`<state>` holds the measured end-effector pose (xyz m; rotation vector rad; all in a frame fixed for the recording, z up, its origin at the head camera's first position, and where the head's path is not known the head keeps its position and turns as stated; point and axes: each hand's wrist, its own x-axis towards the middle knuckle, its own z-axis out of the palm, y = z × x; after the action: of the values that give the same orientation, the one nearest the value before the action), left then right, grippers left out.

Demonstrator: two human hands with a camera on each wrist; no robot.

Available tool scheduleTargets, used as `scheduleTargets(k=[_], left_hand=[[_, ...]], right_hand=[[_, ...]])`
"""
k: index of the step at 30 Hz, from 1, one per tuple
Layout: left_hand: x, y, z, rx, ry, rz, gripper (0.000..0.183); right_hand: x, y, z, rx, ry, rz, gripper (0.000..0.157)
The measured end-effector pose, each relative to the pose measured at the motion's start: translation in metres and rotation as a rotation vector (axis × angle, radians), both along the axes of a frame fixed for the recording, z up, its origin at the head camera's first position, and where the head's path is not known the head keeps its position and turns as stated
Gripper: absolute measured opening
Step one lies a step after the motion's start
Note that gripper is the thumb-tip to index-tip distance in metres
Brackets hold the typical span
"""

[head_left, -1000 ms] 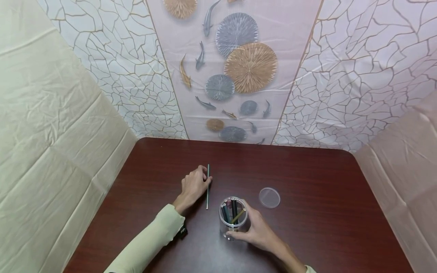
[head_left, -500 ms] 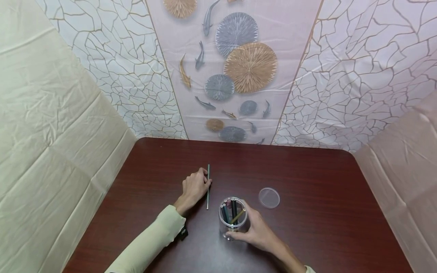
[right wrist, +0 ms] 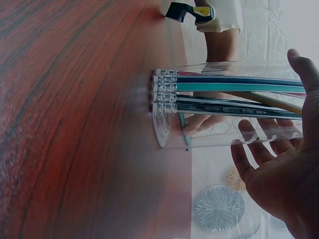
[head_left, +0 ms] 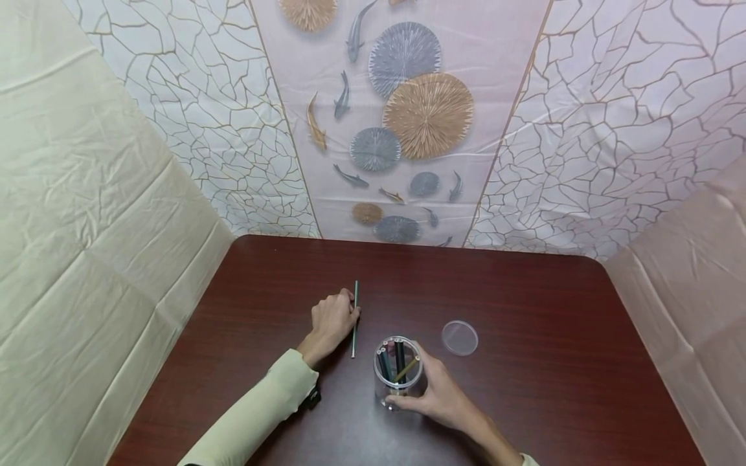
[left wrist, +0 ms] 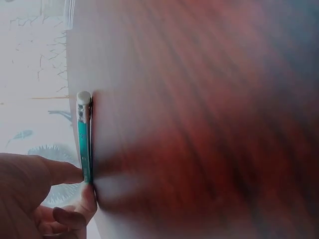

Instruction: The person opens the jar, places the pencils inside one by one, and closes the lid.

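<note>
Left hand (head_left: pixel 332 319) pinches a slim green pencil (left wrist: pixel 83 144); right hand (head_left: pixel 441 390) grips a clear plastic cylinder (head_left: pixel 381 389), best kept steady.

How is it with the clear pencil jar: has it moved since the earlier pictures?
No. In the head view, the clear jar, held by the right hand, keeps the same place relative to the table's far edge; no shift is visible.

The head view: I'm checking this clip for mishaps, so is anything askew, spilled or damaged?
Mildly: in the clear jar, the yellow pencil slants across, while the black pencils stand near upright. The green pencil outside is pinched by the left hand, and the round lid lies flat. I see no spill or damage.
</note>
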<state>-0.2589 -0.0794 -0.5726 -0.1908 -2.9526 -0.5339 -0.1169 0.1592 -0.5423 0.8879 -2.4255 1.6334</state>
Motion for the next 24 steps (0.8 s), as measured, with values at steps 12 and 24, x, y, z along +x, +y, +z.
scheduleTargets(k=[12,24], left_hand=[[-0.0025,-0.0010,0.0021,-0.050,0.041,-0.029,0.011],[-0.0012,-0.0065,0.0058,-0.003,0.075,-0.028,0.016]], right_hand=[[-0.0005,-0.0008,0.0009,0.007,0.005,-0.002,0.083],[0.0001,-0.0015,-0.0003,-0.003,0.006,0.005,0.083]])
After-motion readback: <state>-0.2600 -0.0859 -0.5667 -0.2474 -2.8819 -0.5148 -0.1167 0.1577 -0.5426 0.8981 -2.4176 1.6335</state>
